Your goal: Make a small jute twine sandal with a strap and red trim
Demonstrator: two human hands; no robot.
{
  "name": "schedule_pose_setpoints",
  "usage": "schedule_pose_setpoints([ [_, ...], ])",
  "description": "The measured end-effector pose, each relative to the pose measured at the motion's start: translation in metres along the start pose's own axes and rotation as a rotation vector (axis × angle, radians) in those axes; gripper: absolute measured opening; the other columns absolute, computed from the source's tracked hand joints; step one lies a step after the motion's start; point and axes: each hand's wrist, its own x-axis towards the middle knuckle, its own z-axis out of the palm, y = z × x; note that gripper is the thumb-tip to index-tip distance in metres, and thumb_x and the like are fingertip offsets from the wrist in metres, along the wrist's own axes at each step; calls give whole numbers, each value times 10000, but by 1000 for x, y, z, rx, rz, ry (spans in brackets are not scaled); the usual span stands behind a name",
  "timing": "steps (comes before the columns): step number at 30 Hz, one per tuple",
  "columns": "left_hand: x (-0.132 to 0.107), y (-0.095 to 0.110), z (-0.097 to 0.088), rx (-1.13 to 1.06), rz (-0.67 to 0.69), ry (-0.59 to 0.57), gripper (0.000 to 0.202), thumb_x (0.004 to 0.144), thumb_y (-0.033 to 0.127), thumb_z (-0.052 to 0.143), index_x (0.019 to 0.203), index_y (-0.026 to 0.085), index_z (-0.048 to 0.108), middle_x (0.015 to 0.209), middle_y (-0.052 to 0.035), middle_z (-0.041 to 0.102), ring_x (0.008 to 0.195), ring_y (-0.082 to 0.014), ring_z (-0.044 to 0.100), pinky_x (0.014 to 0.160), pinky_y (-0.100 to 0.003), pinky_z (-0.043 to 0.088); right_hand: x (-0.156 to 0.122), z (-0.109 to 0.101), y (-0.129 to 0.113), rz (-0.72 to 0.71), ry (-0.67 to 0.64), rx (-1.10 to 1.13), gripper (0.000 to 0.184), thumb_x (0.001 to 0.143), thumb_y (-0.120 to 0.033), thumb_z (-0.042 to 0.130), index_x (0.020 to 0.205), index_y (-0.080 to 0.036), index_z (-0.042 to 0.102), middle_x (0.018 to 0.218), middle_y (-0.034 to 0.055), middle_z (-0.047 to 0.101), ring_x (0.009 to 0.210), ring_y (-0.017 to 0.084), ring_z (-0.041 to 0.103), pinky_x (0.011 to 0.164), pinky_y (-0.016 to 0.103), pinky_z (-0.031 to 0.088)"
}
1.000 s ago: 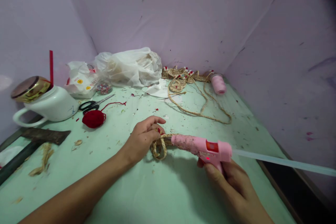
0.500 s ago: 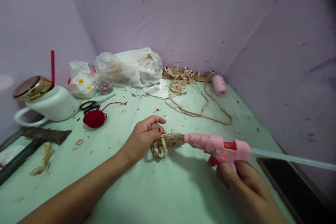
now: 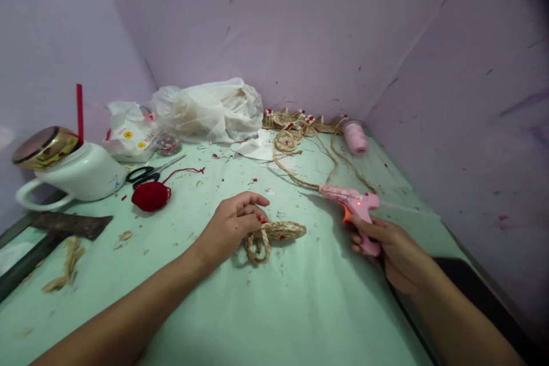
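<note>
My left hand (image 3: 231, 223) is closed on one end of a braided straw rope piece (image 3: 285, 231), thumb and fingers pinching it near a small loop that hangs at the front. Bits of red show on the braid and by my fingertips. To the right, my right hand (image 3: 386, 243) grips a pink hot glue gun (image 3: 355, 206) by its handle, with a finger near the orange trigger. A small light glows on its body. The nozzle points left, apart from the braid, and a clear glue stick (image 3: 412, 210) comes out of its back.
On the left are a white mug (image 3: 86, 170), a hammer (image 3: 71, 225), black-handled scissors (image 3: 148, 173) and red yarn (image 3: 151, 196). At the back lie a plastic bag (image 3: 214, 111), braided straw pieces (image 3: 287, 134) and pink thread (image 3: 355, 138). A dark flat device (image 3: 465, 291) lies right.
My right hand has drawn the glue gun away from the braid, back and to the right. The left hand keeps its hold on the braid in about the same place.
</note>
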Motion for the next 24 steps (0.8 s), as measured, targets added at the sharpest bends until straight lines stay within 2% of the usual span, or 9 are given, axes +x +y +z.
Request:
schedule_pose_setpoints([
  [4,2,-2,-2,-36,-5,6,298,608,169,546,904,138,529,714,-26,605,600,-138,527,541,-262,395,11,0,-2,-86,51,-168,176,582,-230,733,656,-137,602,499,-4,556,446,99,499,393,183,390],
  [6,3,-3,-3,-53,-6,11,294,612,157,535,906,140,531,716,-24,606,595,-132,525,538,-255,391,10,-1,-2,-141,38,-174,172,592,-234,725,670,-142,602,512,-6,550,454,106,490,398,195,387],
  [9,3,-3,-3,-59,-11,25,285,616,145,527,901,143,533,714,-17,607,604,-126,524,548,-248,387,1,-3,-3,-249,-76,-95,189,629,-274,704,744,-161,603,597,-3,566,504,106,492,442,199,408],
  [11,3,-3,-3,-62,-16,32,278,618,144,527,896,145,532,711,-12,606,609,-124,525,556,-246,387,-10,-5,-1,-347,-157,-67,258,660,-317,683,868,-183,611,735,16,605,554,110,511,452,194,411],
  [14,3,-1,-3,-62,-23,41,273,615,149,532,887,146,532,708,-10,611,616,-125,528,565,-243,390,-26,-6,6,-423,-246,-180,259,740,-382,607,929,-206,625,647,8,593,508,108,494,393,177,372],
  [15,3,0,-2,-62,-26,45,271,613,155,537,884,145,532,706,-11,613,619,-126,531,567,-243,392,-31,-6,10,-445,-253,-247,251,754,-389,591,930,-215,631,677,21,621,550,128,539,410,182,406],
  [18,2,2,-1,-63,-35,47,275,604,167,554,877,144,529,701,-12,616,616,-131,534,562,-244,396,-41,-7,24,-497,-241,-443,261,755,-370,599,989,-258,633,927,50,683,837,210,632,658,250,529],
  [24,1,2,0,-34,-30,52,284,595,167,550,877,139,525,700,-14,612,605,-132,529,555,-251,393,-44,-15,44,-671,-151,-658,229,765,-385,566,925,-256,667,941,55,699,848,237,659,727,292,548],
])
